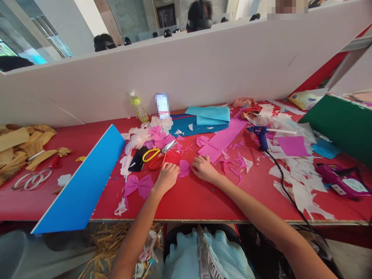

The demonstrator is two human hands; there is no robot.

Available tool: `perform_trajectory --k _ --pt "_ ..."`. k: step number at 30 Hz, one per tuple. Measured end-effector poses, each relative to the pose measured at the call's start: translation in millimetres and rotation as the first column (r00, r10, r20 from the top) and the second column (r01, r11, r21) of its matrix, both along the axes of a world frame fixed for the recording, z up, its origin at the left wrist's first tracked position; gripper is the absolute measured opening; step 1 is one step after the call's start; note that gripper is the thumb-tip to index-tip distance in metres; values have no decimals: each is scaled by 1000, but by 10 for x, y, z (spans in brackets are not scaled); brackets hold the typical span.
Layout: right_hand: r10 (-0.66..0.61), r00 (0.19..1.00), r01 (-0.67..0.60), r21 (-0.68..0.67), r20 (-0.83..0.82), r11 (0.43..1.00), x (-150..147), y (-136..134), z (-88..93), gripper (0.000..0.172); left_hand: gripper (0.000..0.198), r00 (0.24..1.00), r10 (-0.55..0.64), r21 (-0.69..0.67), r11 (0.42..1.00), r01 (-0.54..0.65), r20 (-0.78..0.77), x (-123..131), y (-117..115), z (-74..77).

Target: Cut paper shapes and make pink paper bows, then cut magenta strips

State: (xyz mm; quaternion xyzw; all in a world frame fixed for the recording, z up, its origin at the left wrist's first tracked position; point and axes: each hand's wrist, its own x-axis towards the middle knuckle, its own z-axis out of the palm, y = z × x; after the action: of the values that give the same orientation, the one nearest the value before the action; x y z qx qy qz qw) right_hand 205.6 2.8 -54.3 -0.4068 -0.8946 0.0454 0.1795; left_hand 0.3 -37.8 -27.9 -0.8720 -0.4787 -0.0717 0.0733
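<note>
Both hands are down on the red tabletop (192, 201), the left hand (166, 178) curled knuckles-up, the right hand (205, 168) loosely curled, neither pinching, a pink paper piece (184, 169) right between them! Just past the left hand sit yellow-and-red scissors (153, 158), a pink paper bow (138, 186) close by; farther right, a blue glue gun (260, 136), and the plastic bottle (137, 107) shows no readable label.

The paper bow (138, 186) is pink, the tabletop (192, 205) red, the scissor handles (152, 159) yellow and red.

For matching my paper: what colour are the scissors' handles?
One handle is yellow, the other red, as the head view shows.
</note>
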Motion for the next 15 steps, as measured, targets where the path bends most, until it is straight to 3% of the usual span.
perform_trajectory --k 5,9,15 --pt "-86 996 86 -54 -3 995 -16 -27 24 15 23 997 25 80 996 -31 69 64 1 12" --pt "-154 988 152 -85 -8 985 -59 -120 68 15 20 998 -28 60 998 25 53 158 -16 -40" --pt "-54 995 45 -111 -78 993 -78 -193 145 16 17 999 -39 46 998 38 36 191 -22 -58"
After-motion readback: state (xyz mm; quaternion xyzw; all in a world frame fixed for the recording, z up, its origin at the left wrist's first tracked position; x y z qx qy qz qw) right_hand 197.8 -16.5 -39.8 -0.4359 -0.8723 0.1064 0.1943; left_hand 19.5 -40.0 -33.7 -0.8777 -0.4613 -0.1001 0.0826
